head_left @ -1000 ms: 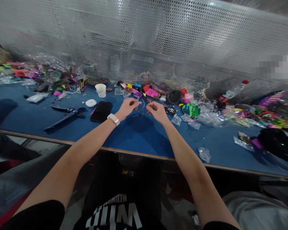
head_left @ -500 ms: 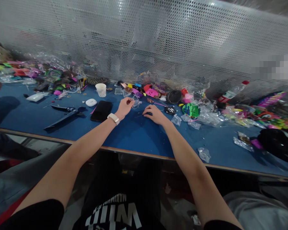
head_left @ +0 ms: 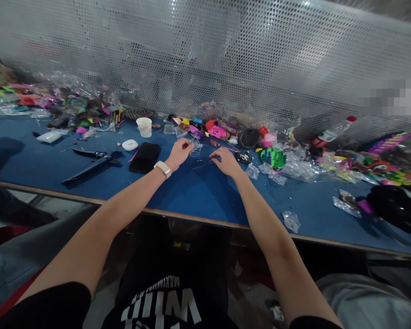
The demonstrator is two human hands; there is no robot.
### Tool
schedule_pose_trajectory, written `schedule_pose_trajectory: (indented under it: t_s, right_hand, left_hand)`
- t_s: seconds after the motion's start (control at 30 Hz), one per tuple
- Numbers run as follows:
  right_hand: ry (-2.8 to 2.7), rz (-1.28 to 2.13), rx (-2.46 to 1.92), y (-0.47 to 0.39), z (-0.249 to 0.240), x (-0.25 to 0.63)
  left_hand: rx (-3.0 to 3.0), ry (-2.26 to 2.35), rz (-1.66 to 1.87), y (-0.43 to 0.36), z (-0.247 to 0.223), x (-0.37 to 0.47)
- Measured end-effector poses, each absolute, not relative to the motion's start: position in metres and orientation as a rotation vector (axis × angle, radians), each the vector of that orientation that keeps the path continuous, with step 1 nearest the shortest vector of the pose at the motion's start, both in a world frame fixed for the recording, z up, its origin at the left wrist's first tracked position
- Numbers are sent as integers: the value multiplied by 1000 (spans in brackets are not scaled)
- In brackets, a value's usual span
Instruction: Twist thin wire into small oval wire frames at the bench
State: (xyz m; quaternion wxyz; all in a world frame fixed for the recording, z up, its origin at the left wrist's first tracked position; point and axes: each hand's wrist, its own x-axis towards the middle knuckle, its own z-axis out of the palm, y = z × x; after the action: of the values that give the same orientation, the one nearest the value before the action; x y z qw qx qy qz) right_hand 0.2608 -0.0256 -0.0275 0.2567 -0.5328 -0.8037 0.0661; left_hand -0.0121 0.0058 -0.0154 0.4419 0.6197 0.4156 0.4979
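Clear looped piece [head_left: 196, 147] sits pinched in the left hand [head_left: 182, 151]'s fingertips, above the blue table [head_left: 195, 194].

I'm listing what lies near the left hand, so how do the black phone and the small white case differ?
The black phone is larger than the small white case. The phone is a dark rectangle, while the case is pale with a rounded outline. Both lie on the blue table.
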Motion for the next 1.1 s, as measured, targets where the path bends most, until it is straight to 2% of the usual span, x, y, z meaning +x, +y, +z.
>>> schedule_pose_trajectory:
  t_s: [0.5, 0.83, 1.1]
  right_hand:
    - [-2411, 41, -1564, -7, -36, 276]
    - [-2383, 147, -1428, -17, -27, 282]
    - [-2325, 203, -1481, -22, -23, 277]
  left_hand:
    - [1484, 1045, 1233, 4, -14, -8]
    - [1452, 1035, 1245, 3, -12, -9]
    - [1474, 1037, 1228, 5, -14, -11]
